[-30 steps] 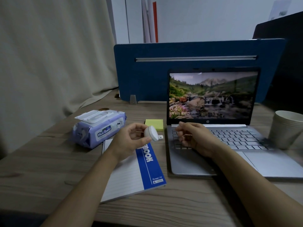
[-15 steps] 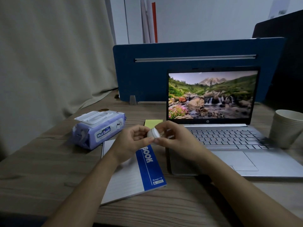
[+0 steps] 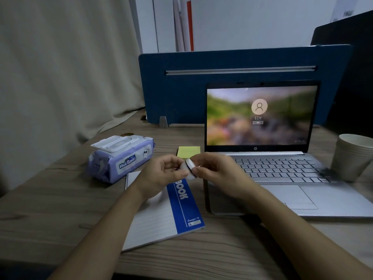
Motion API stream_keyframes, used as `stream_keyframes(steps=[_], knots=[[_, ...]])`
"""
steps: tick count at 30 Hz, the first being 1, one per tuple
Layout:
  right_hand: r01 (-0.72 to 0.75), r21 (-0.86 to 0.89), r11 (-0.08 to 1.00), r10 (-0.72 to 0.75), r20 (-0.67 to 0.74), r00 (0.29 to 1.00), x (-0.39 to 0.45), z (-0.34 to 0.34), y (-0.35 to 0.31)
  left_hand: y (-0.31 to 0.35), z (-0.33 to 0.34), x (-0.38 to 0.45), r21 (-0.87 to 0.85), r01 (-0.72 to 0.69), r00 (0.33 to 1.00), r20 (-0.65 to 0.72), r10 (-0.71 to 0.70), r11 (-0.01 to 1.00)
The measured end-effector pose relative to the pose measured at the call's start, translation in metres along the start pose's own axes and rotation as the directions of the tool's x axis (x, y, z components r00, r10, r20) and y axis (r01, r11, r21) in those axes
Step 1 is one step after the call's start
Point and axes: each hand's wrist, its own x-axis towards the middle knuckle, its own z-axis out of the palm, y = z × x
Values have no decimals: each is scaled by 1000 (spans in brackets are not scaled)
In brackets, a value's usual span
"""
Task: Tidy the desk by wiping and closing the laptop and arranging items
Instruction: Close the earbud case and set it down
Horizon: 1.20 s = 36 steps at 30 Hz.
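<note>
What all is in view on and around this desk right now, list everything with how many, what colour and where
laptop: one, silver, open, login screen lit, right half of the desk
wet wipes pack: one, lilac with white lid, left of the laptop
sticky notes: one pad, yellow, between the wipes and the laptop
notebook: one, white with blue band, front centre, partly under the hands
paper cup: one, off-white, far right beside the keyboard
small round object: one, white with a dark seam, held above the notebook
divider panel: one, blue, behind the laptop
curtain: one, beige, left
desk: one, wood grain
left hand: one, fingers on the round object
right hand: one, fingers on the round object
</note>
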Motion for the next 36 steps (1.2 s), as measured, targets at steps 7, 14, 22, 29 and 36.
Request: stream_keyframes(steps=[7,14,22,29,36], knots=[[-74,153,985,103,-189,977,3,0,7,0,3,0,-28,6,999,42,-5,1000],[-144,174,974,190,-289,938,6,5,15,0,2,-1,90,-5,995,95,-4,996],[-198,125,972,225,-262,938,25,14,15,-6,-13,-1,357,-4,1000,3,2,934],[-230,-189,955,174,-271,947,41,1,23,-14,-25,-1,440,121,987,-149,-61,890],[-185,-498,847,155,-102,983,34,-1,33,-11,-31,-4,480,189,973,-209,-98,857]])
